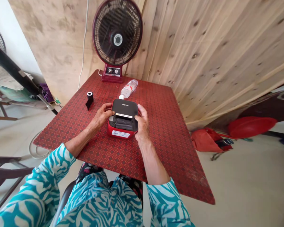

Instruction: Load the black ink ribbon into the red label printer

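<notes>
A small red label printer [124, 117] with a black lid sits on the patterned red table, its lid facing up. A white sticker is on its front face. My left hand [103, 114] grips its left side, the thumb resting on the top edge. On the opposite side my right hand [142, 123] is closed around the edge, with the thumb on the black top. To the left of the printer a small black roll [90, 96] with a white core stands upright, its loose end trailing on the table. A clear plastic bottle [129, 89] lies just behind the printer.
At the back of the red table [165, 148] a maroon fan [117, 39] stands against the wooden wall. A white cord [84, 44] hangs beside it. On the floor at right are a red bag [204, 140] and a red basin [252, 126]; a wooden chair [8, 173] is at left.
</notes>
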`<state>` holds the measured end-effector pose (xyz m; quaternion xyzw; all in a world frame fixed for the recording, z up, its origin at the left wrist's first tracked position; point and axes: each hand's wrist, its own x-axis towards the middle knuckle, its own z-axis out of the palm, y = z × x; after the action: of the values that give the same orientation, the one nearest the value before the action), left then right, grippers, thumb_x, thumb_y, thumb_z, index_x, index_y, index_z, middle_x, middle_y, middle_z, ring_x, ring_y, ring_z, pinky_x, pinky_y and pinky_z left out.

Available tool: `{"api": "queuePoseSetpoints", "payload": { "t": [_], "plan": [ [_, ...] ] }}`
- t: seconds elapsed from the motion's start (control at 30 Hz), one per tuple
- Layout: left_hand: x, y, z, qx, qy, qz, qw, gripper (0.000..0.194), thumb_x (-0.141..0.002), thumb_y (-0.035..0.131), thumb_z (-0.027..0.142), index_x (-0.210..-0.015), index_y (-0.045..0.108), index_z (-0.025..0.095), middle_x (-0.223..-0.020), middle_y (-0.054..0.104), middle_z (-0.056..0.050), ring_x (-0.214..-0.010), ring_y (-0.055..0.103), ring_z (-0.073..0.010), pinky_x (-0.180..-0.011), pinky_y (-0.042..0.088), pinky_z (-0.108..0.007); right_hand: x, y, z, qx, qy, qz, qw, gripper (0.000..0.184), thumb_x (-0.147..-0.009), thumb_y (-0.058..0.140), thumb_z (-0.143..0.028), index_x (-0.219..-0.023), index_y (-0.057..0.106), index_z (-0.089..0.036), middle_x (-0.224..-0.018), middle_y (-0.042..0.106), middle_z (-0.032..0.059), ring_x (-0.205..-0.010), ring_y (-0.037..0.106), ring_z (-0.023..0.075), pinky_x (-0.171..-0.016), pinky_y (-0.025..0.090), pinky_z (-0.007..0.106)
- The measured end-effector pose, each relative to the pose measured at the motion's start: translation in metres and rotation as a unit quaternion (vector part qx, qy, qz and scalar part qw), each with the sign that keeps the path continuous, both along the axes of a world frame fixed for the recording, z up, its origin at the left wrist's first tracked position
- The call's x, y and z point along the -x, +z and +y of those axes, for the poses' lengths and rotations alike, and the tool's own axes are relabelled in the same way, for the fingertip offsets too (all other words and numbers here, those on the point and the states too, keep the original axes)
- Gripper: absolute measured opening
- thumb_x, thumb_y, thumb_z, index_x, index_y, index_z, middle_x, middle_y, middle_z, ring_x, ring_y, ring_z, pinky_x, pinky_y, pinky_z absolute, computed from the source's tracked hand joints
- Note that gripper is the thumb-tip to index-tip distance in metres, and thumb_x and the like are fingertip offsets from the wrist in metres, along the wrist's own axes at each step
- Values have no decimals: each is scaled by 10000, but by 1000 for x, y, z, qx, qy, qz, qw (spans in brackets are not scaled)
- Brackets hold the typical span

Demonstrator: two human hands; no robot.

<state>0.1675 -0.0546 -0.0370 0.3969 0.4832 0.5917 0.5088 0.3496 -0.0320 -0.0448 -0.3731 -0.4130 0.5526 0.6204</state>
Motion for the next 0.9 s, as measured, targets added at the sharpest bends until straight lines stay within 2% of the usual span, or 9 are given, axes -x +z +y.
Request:
{"api": "queuePoseSetpoints", "payload": {
  "t": [0.1,0.23,0.37,0.5,0.63,0.77,0.9],
  "plan": [
    [1,-2,-3,-4,-23,-26,999,627,-693,766,379,-1275,633,185,-1156,736,-86,-1044,677,-260,-955,492,-397,0,0,-1,1,-4,1,1000,553,-667,643,-300,-1218,610,-270,-1273,688,35,-1180,627,216,-1101,474,461],
    [6,-6,-7,-23,-84,-98,991,609,-749,759,472,-1287,662,203,-1217,736,-88,-1166,655,-294,-1043,451,-416,4,-7,-3,21,-45,32,998,522,-702,669,-393,-1202,613,-256,-1284,673,41,-1189,622,216,-1116,456,474],
    [9,-11,-7,-40,-122,-120,984,693,-679,772,325,-1352,643,225,-1342,693,-78,-1279,597,-324,-1113,406,-435,9,-13,-4,19,-84,58,995,485,-774,614,-534,-1167,627,-250,-1225,684,26,-1151,638,195,-1113,452,444],
    [11,-18,-6,-44,-130,-107,985,762,-658,730,250,-1410,601,242,-1465,611,-78,-1379,517,-351,-1166,364,-480,11,-19,-3,53,-130,51,989,474,-765,614,-544,-1130,639,-242,-1114,710,11,-1056,662,186,-1024,500,409],
    [13,-17,-7,-48,-136,-93,985,782,-646,730,243,-1416,592,247,-1509,572,-76,-1431,460,-366,-1184,347,-488,11,-27,0,74,-134,16,988,434,-773,622,-518,-1101,661,-237,-1137,720,17,-1044,662,188,-974,517,388],
    [10,-7,-10,-34,-129,-88,987,803,-623,702,232,-1418,594,244,-1443,629,-76,-1384,520,-347,-1148,406,-460,12,-35,1,86,-115,25,989,451,-794,604,-516,-1149,652,-242,-1118,728,22,-981,670,184,-932,529,394],
    [7,-1,-12,-27,-111,-73,991,796,-603,657,215,-1398,622,236,-1337,699,-72,-1280,608,-325,-1073,475,-430,10,-41,1,67,-94,24,993,449,-807,602,-515,-1167,654,-252,-1106,733,16,-978,670,182,-928,534,389]
  ]
}}
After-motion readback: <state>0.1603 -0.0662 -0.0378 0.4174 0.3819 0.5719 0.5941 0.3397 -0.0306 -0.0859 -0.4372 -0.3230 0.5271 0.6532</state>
